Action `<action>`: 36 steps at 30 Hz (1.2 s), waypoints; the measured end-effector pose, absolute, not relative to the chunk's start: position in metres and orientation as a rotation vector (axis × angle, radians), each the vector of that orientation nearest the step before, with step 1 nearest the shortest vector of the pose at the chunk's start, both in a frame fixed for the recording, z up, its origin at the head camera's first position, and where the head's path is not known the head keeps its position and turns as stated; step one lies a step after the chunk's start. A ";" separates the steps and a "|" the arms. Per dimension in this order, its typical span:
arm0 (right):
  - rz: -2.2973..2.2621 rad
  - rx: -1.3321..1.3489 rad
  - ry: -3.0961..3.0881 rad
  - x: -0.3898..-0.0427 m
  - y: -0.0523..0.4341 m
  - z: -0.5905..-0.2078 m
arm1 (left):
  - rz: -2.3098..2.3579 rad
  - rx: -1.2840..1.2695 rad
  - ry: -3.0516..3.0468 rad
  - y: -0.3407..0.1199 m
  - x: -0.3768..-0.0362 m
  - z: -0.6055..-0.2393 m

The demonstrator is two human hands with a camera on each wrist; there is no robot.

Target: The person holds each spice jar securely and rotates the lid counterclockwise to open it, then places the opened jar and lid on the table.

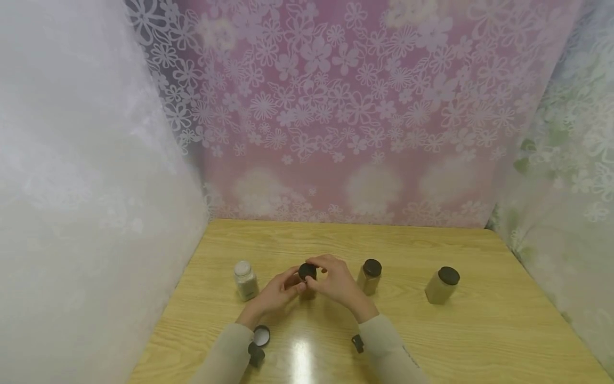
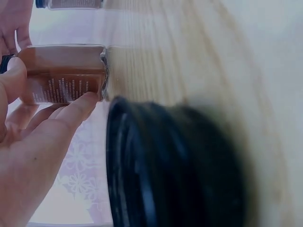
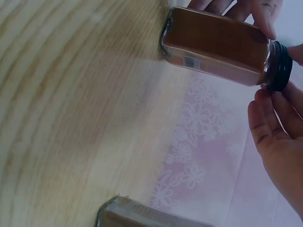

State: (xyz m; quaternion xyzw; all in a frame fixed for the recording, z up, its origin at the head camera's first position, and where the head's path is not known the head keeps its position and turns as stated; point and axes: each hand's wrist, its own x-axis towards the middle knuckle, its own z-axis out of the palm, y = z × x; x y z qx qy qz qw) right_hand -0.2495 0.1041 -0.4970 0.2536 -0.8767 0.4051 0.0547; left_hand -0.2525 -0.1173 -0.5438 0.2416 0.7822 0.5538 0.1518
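Note:
A small glass jar of brown spice (image 1: 307, 290) stands mid-table, seen side-on as the jar (image 2: 64, 73) in the left wrist view and the jar (image 3: 218, 45) in the right wrist view. My left hand (image 1: 291, 286) grips its body, fingers (image 2: 71, 111) wrapped around the glass. My right hand (image 1: 320, 268) pinches its black cap (image 1: 307, 271) from above, fingertips (image 3: 265, 101) at the cap (image 3: 280, 66).
A pale jar with a light top (image 1: 245, 279) stands to the left. Two black-capped jars (image 1: 370, 276) (image 1: 442, 285) stand to the right. Loose lids (image 1: 261, 335) (image 1: 256, 354) lie by my left sleeve, one lid (image 2: 175, 165) filling the left wrist view. Flowered curtains wall the table (image 1: 479, 330).

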 end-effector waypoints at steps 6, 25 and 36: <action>1.238 0.657 -2.693 -0.247 0.102 -0.502 | 1.595 0.690 2.241 -0.117 -0.251 -0.546; 1.201 0.626 -2.735 -0.247 0.100 -0.500 | 1.597 0.659 2.246 -0.116 -0.249 -0.544; 1.119 0.742 -2.675 -0.250 0.099 -0.500 | 1.615 0.680 2.221 -0.116 -0.250 -0.544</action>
